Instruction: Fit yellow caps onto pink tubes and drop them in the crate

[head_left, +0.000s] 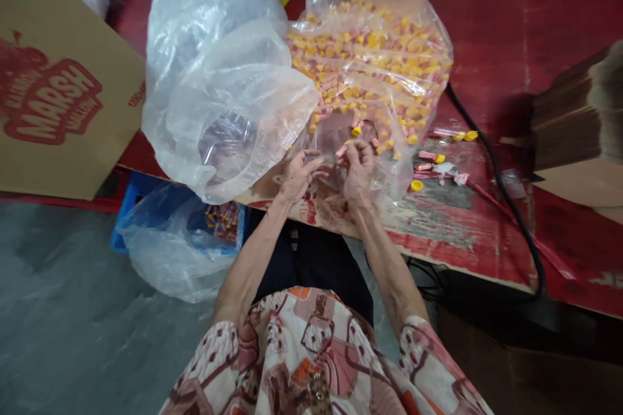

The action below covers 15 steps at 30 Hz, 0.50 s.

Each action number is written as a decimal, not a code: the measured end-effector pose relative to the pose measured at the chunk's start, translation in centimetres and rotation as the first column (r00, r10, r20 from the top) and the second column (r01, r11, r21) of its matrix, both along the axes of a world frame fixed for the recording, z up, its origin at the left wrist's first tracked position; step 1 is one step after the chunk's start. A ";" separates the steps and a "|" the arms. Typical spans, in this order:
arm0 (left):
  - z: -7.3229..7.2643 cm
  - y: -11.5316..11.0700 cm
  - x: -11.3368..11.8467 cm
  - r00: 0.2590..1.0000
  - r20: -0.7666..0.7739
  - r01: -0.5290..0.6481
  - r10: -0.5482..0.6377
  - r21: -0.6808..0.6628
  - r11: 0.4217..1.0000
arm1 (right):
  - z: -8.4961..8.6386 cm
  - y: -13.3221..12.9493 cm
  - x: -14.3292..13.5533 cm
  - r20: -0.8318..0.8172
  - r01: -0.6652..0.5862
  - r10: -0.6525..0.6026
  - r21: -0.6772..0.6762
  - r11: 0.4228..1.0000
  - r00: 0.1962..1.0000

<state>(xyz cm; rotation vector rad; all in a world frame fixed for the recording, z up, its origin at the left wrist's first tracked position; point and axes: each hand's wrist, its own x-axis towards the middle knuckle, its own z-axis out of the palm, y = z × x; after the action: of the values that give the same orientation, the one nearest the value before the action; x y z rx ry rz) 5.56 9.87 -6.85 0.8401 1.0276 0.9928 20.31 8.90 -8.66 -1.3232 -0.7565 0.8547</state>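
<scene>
My right hand (359,172) is closed, its fingertips pinching a small pink tube with a yellow cap (342,150). Facing it, my left hand (302,176) has its fingers apart and nothing visible in them. Just beyond both hands lies a large clear plastic bag (428,32), full of the same pink, yellow-capped pieces (372,41). One loose capped tube (357,128) lies near the bag's mouth, above my right hand. Left of the hands stands a second, cloudy plastic bag (219,26); clear plastic wrappers (228,137) show through its opening.
A marshmallow carton (73,97) stands at the left. Below the table edge is a blue crate (127,207) with a plastic bag and wrapped pieces. On the right, a black cable (506,188) crosses the red table beside scattered pieces (428,157); stacked cardboard (579,110) lies beyond.
</scene>
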 end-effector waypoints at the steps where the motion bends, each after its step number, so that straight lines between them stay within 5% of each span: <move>1: 0.1 -0.2 0.4 0.999 0.046 -0.002 0.002 -0.012 1.000 | -0.2 -0.5 -1.0 -0.051 0.019 -0.018 0.021 1.000 0.999; 4: 0.2 -0.8 0.8 0.993 0.117 -0.026 0.025 0.005 1.000 | -0.7 -1.9 -3.0 -0.154 0.060 -0.051 0.049 0.997 0.987; 7: -0.1 -0.9 0.2 0.997 0.062 -0.048 0.043 0.079 0.996 | -0.7 -3.1 -2.5 0.043 -0.050 0.048 0.030 0.998 0.998; 11: -0.4 -0.1 -0.9 0.949 -0.314 0.092 -0.012 0.242 0.966 | -0.6 -4.2 1.6 0.469 -0.187 0.187 -0.047 0.981 0.863; 15: -1.1 0.5 1.1 0.729 -0.685 0.389 -0.003 0.411 0.824 | -1.5 -3.7 7.3 0.688 -0.009 0.101 -0.135 0.991 0.719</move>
<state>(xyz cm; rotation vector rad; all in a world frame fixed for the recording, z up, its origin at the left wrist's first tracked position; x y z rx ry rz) 6.70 10.40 -7.98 1.8417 1.2241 0.7946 27.64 5.19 -10.14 -1.7684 -1.3551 0.4235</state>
